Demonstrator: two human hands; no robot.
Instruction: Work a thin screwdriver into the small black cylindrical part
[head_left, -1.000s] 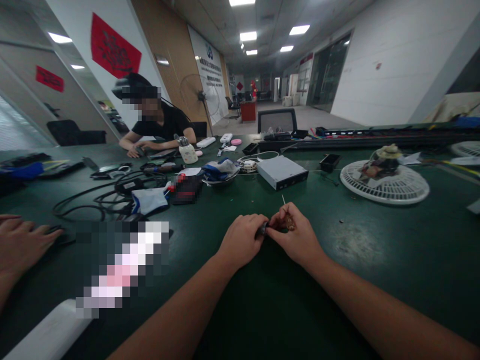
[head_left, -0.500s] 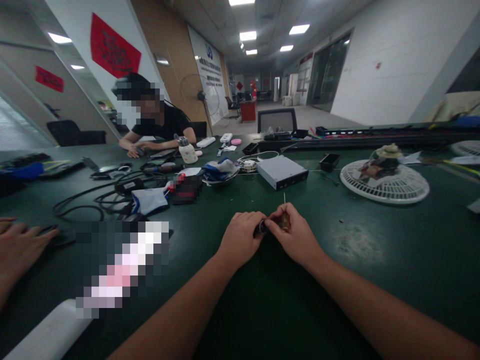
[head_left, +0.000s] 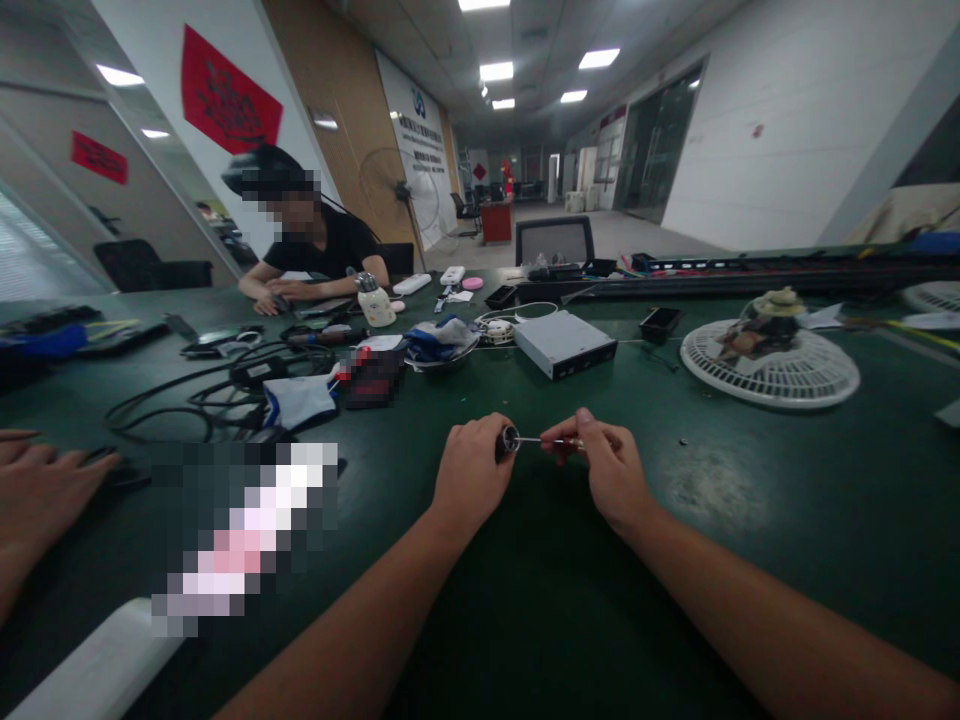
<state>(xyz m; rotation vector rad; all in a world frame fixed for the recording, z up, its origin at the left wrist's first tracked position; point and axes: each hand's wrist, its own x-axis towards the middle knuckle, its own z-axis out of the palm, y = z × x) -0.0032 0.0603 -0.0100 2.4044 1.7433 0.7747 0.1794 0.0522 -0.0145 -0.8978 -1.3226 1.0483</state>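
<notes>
My left hand is wrapped round a small dark cylindrical part, whose round open end faces right. A screwdriver lies level in the fingers of my right hand. Its thin metal shaft points left, and the tip is at the open end of the part; how deep it reaches cannot be seen. Both hands are just above the green table. Beyond them sits a grey metal box-shaped drive.
A white fan grille with a motor lies at right. Cables, a cloth and a bottle are at left. Another person sits across the table. Someone else's hand rests at the left edge.
The screwdriver has swung from upright to level, its tip now at the dark part. My right hand has moved slightly right, and my left hand has turned the part's open end rightward.
</notes>
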